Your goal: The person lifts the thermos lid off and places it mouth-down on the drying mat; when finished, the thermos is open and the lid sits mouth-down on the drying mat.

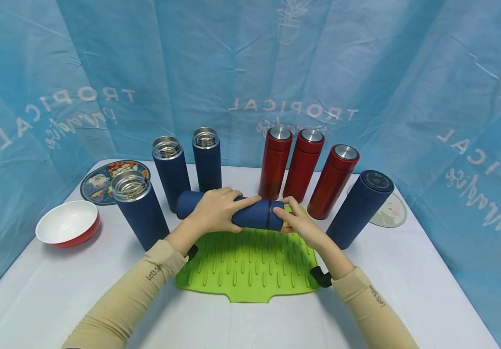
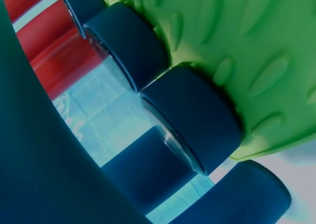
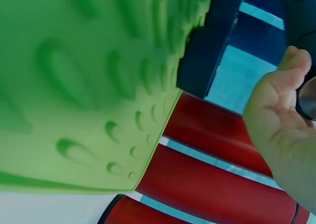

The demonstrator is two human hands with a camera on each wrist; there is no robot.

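Note:
A dark blue thermos bottle (image 1: 250, 213) is held lengthwise above a green ridged mat (image 1: 250, 271). My left hand (image 1: 217, 211) grips its body from above. At the right end, my right hand (image 1: 298, 223) holds the bottle's blue cap (image 1: 276, 215) between thumb and fingers; a dark seam shows between cap and body. The right wrist view also shows that hand (image 3: 281, 115) curled at the bottle's end. Several loose blue caps (image 2: 192, 115) sit along the mat's far edge in the left wrist view; the bottle and hands hide them from the head view.
Capless blue bottles (image 1: 141, 208) stand at the left and back. Red capped bottles (image 1: 333, 182) and a blue capped bottle (image 1: 359, 208) stand at the right. A red-and-white bowl (image 1: 68, 223), a patterned round mat (image 1: 97, 186) and a pale round mat (image 1: 390, 213) lie at the sides.

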